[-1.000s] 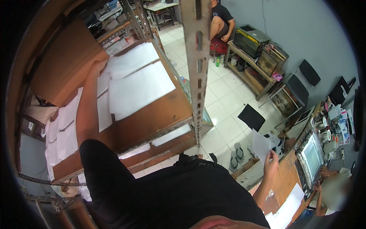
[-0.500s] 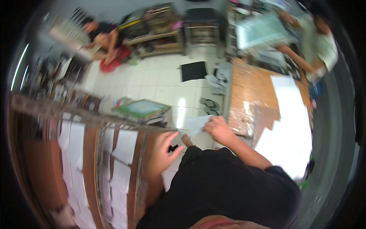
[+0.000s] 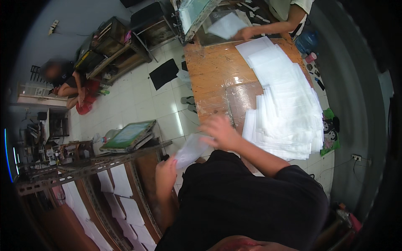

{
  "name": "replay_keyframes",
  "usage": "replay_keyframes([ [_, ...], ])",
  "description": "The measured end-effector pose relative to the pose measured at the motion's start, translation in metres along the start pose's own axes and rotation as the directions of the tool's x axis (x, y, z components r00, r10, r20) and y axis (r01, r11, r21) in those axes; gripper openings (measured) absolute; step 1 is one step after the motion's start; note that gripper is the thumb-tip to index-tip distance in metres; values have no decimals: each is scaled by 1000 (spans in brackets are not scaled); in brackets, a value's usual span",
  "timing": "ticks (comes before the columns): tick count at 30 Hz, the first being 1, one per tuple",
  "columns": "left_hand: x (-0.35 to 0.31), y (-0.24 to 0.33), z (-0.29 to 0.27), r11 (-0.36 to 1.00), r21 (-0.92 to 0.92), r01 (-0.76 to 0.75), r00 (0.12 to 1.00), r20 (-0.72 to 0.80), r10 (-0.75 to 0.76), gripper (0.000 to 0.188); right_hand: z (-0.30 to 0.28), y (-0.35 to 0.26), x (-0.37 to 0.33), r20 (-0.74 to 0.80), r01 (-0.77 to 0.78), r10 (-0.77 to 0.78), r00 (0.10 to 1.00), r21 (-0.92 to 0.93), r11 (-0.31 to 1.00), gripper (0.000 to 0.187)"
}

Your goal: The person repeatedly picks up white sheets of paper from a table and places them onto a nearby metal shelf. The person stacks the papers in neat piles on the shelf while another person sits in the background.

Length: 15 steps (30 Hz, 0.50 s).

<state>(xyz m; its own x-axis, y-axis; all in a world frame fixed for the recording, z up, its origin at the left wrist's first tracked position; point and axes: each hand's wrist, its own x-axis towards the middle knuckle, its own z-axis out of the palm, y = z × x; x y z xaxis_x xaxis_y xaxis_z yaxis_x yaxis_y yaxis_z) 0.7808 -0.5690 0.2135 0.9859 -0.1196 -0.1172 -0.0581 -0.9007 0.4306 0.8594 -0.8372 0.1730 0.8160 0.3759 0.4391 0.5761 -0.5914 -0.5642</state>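
Observation:
A thin, whitish, slightly see-through sheet [image 3: 190,151] hangs in front of my body, between the table and the rack. My left hand [image 3: 166,171] pinches its lower left end. Near its upper right end is my right hand [image 3: 220,131], a little blurred, fingers apart; whether a fingertip touches the sheet is hard to see. To the right, many similar white sheets [image 3: 280,100] lie overlapped in a fanned pile on the wooden table [image 3: 217,62].
On my left stands a rack [image 3: 98,167] with white sheets on brown boards; a green-framed screen [image 3: 130,136] rests at its far end. Across the table a co-worker's hand [image 3: 245,33] holds a white sheet [image 3: 228,26] beside a raised frame [image 3: 194,19]. Another person [image 3: 67,81] sits far left.
The sheet has passed from my right hand to my left, which has closed on its end. My right hand's fingers have spread. The view has turned toward the table; the co-worker's frame is tilted up.

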Motion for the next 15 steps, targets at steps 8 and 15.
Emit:
replay_keyframes([
  [8,-97,-71,-69,641,-624,447,780,-79,-620,19,-85,194,28,-402,-423,320,858,-200,884,12],
  [15,-184,-96,-154,713,-508,483,702,-262,-662,21,-21,382,50,26,-433,619,785,-692,577,43],
])
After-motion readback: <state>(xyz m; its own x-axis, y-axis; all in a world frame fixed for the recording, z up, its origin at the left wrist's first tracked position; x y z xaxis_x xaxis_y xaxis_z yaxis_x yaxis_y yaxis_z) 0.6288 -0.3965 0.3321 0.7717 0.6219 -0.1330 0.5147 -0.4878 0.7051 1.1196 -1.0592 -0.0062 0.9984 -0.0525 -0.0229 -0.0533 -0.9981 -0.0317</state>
